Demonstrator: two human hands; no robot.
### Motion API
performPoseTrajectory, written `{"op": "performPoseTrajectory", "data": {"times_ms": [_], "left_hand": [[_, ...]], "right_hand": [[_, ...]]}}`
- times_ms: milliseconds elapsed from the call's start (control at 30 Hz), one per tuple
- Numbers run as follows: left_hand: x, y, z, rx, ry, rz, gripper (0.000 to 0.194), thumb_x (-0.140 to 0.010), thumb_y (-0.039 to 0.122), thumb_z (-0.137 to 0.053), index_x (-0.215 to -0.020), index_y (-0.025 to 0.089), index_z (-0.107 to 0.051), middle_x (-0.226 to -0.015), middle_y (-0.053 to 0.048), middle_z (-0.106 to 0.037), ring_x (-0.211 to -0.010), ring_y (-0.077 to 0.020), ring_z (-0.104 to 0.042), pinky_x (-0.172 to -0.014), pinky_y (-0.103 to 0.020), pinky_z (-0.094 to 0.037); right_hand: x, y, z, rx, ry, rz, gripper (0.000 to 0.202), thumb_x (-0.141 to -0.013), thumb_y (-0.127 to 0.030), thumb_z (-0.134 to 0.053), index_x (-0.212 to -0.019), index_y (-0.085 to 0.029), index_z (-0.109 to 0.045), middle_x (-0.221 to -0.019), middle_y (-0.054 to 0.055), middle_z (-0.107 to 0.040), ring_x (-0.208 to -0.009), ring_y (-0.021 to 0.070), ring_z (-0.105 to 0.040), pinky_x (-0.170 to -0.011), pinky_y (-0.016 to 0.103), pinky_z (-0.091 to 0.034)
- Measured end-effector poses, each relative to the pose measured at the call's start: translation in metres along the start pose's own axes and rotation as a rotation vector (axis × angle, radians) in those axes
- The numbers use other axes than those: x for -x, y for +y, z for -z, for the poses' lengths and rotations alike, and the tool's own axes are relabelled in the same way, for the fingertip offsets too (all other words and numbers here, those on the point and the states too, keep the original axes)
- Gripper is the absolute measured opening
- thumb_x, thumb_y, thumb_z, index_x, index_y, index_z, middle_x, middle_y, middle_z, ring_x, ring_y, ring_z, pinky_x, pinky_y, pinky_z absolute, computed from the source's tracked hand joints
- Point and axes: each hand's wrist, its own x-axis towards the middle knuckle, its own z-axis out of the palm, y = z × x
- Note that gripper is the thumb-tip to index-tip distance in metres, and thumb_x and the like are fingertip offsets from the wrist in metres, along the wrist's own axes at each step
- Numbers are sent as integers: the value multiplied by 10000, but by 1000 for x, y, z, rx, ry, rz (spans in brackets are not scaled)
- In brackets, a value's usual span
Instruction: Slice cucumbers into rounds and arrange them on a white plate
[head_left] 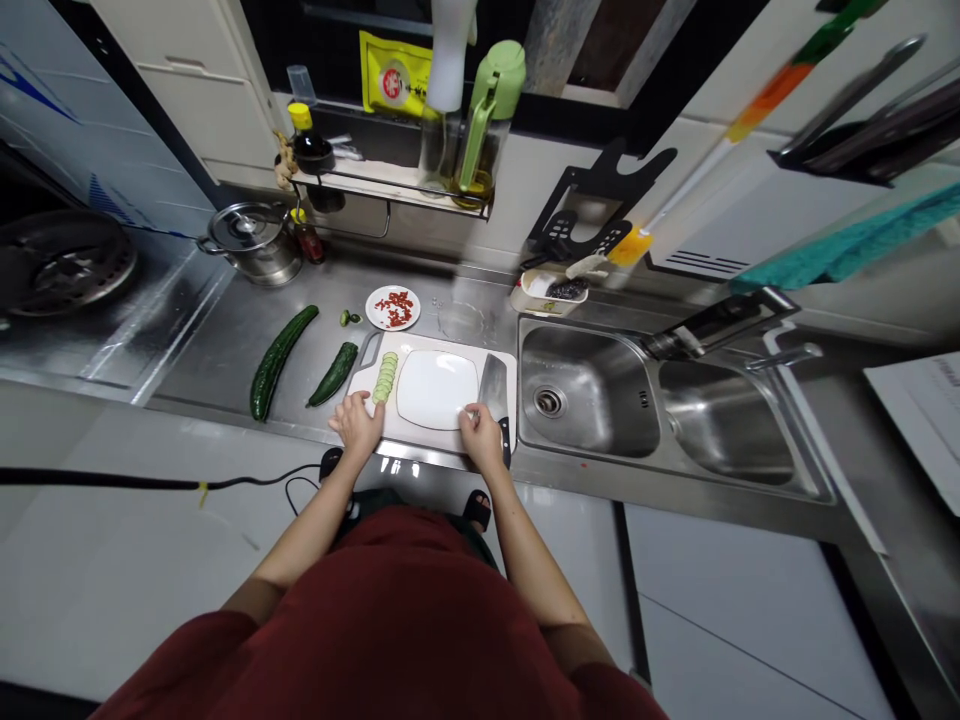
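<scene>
A shiny white, rounded rectangular plate [437, 390] lies on a pale cutting board [424, 440] with a grey handle, set on the stainless-steel counter [202, 360] left of the steel double-bowl sink [592, 400]. The right hand [481, 435] has its thumb and fingertips closed on the plate's near right corner. The left hand [358, 425] is partly spread at the board's near left corner, its thumb beside the near end of a neat, overlapping row of pale green cucumber slices [385, 378]. This row lies just left of the plate. Right of the plate, a broad-bladed metal cleaver [493, 385] rests on the board, its dark handle toward the person and partly behind the right hand. Left of the board lie a short dark-green cucumber piece [334, 375] and, farther left, a long, curved dark-green cucumber [281, 362]. Beyond the board sits a small round white dish [372, 310] of chopped red pieces [397, 308].
</scene>
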Motion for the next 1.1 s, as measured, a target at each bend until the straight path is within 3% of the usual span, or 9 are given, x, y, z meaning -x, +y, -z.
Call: {"op": "performPoseTrajectory", "data": {"times_ms": [367, 733, 933, 1100], "left_hand": [[0, 9, 0, -57, -12, 34, 273, -824, 372, -515, -1049, 227, -569, -1120, -108, -567, -1083, -309, -449, -889, -449, -275], [2, 12, 3, 188, 73, 35, 124, -813, 306, -544, -907, 241, -592, -892, -45, -664, -970, -265, -499, -901, -426, -258], [-6, 32, 14, 493, 117, -84, 123, -773, 293, -606, -867, 224, -569, -843, -18, -634, -830, -188, -516, -895, -369, -326], [-16, 64, 22, 934, -71, -239, 230, -737, 272, -650, -908, 208, -510, -826, -9, -598, -778, -137, -547, -755, -274, -402]], "right_hand": [[2, 0, -2, -1, -8, 17, 275, -830, -404, -465, -945, -189, -593, -536, -54, -465, -531, 154, -479, -549, 251, -300], [1, 2, -1, 3, -6, 9, 277, -825, -405, -461, -936, -190, -595, -539, -49, -474, -537, 159, -489, -549, 254, -306], [-3, -12, 2, -44, -5, 32, 252, -825, -408, -477, -902, -201, -601, -515, -61, -445, -514, 151, -471, -533, 249, -310], [-17, -39, 12, -114, -6, 103, 230, -818, -398, -522, -912, -207, -610, -582, -50, -494, -541, 136, -490, -571, 248, -363]]}}
